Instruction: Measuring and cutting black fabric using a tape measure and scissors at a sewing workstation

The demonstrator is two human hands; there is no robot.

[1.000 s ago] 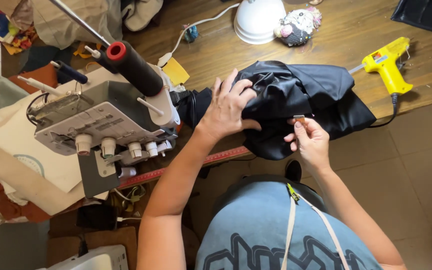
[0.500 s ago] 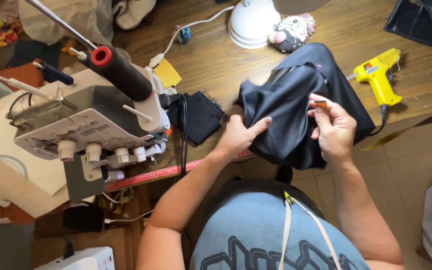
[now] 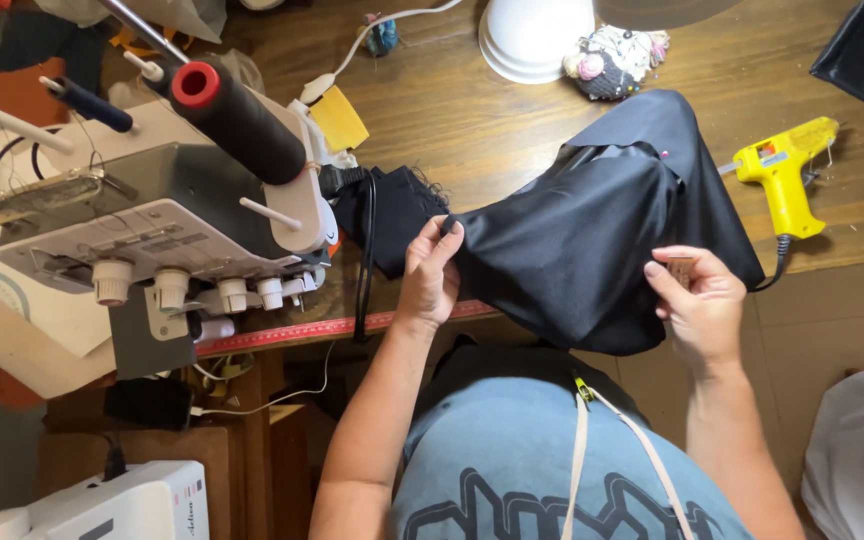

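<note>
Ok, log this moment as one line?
left hand: pinching black fabric edge | right hand: holding small tag beside fabric | serger at left | glue gun at right

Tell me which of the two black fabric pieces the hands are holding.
The big smooth black fabric piece: the left hand pinches its corner and the right hand grips its other edge. The small frayed black piece lies untouched beside the serger.
</note>
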